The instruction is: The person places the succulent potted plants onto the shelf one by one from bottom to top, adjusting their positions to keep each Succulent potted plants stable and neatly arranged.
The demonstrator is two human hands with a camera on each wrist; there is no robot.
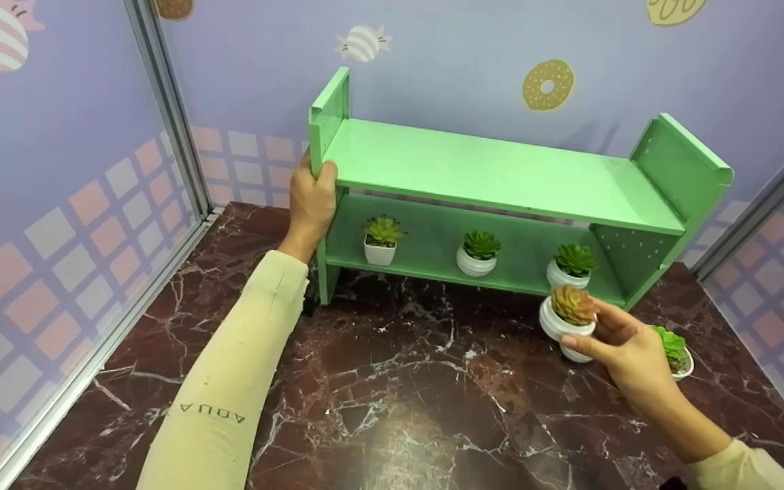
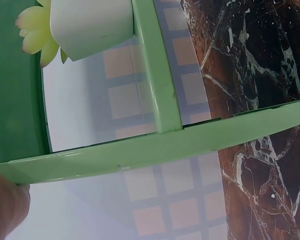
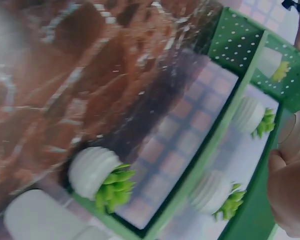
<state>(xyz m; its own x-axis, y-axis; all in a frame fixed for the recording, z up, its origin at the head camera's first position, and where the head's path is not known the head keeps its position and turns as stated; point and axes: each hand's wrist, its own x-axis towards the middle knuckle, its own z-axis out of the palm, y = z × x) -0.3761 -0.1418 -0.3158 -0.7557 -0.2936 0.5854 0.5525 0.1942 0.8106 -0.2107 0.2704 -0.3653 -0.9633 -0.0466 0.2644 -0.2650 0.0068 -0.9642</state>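
Observation:
My left hand (image 1: 314, 201) grips the left side panel of a green two-tier shelf (image 1: 494, 170), thumb on its front edge. In the left wrist view, part of that hand (image 2: 7, 202) shows against the green frame (image 2: 115, 159). My right hand (image 1: 637, 354) holds a white ribbed pot with an orange-red succulent (image 1: 573, 306) between thumb and fingers, in front of the shelf's lower right. The same ribbed pot (image 3: 297, 132) shows at the right wrist view's edge. Under the held pot, another white pot (image 1: 577, 352) is partly hidden by the hand.
On the lower tier stand a square-potted succulent (image 1: 381, 239), a round-potted one (image 1: 478, 253) and another round-potted one (image 1: 569, 264). A bright green succulent in a white pot (image 1: 674, 350) sits right of my right hand on the marbled table (image 1: 392, 395). Patterned walls (image 1: 433, 61) enclose it.

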